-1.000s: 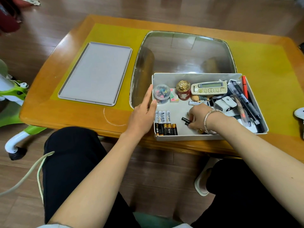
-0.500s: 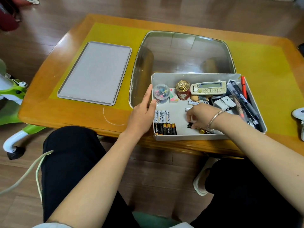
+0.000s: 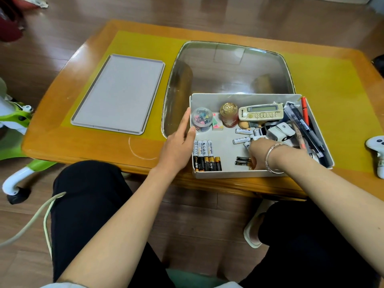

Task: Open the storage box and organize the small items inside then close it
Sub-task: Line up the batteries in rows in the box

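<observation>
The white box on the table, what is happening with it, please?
A person is sorting the open storage box. The left hand steadies its left wall; the right hand reaches among loose batteries. Other batteries already lie in a neat row. The lid lies aside on the table.

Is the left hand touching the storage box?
Touching. The head view shows the left hand flat against the outer left wall of the storage box, fingers along its rim with no gap.
</observation>
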A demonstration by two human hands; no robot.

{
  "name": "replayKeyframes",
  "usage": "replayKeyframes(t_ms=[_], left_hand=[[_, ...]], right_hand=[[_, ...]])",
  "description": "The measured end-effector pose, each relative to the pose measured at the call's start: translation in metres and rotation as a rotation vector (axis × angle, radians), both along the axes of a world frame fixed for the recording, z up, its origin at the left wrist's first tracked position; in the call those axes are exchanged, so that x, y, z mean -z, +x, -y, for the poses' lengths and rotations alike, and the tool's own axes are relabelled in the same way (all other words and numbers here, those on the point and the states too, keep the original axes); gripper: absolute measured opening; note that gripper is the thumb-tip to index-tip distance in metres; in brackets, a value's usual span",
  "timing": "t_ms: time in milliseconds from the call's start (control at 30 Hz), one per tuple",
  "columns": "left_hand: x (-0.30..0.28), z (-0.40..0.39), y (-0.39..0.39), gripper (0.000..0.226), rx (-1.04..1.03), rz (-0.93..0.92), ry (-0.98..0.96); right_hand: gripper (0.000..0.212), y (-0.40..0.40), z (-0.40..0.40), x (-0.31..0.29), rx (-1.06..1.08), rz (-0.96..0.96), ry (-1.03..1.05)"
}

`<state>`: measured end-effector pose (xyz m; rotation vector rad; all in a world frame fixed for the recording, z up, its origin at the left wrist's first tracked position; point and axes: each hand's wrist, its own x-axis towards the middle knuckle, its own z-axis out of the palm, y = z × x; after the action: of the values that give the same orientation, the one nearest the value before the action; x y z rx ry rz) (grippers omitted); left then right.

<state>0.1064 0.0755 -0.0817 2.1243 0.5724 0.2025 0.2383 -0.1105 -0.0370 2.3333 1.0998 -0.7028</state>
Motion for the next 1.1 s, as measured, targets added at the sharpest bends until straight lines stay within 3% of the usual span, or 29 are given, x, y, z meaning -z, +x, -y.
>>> replayKeyframes(t_ms=[133, 300, 367, 567, 867, 967, 1100], left_hand=[[0.001, 0.0, 0.0, 0.052, 0.002, 0.003, 0.002], [0.003, -0.001, 0.001, 0.051, -0.003, 0.02, -0.018], [0.004, -0.001, 0.001, 0.051, -0.006, 0.019, -0.02], [0.002, 0.0, 0.0, 0.052, -0.003, 0.022, 0.006], [0.003, 0.0, 0.0, 0.051, -0.006, 0.018, 0.0], [0.003, -0.001, 0.0, 0.051, -0.001, 0.016, -0.001], [0.003, -0.001, 0.0, 0.051, 0.002, 0.025, -0.01]], right_hand=[[0.016, -0.001, -0.001, -0.005, 0.016, -0.028, 0.047], [0.011, -0.003, -0.006, -0.02, 0.188, -0.104, 0.486], [0.009, -0.009, -0.015, -0.015, 0.237, -0.123, 0.549], [0.027, -0.015, -0.027, 0.009, 0.398, -0.377, 0.462], [0.024, -0.016, -0.025, 0.008, 0.413, -0.478, 0.434], [0.022, -0.014, -0.019, 0.002, 0.428, -0.446, 0.486], [0.013, 0.001, -0.006, -0.006, 0.365, -0.077, 0.681]])
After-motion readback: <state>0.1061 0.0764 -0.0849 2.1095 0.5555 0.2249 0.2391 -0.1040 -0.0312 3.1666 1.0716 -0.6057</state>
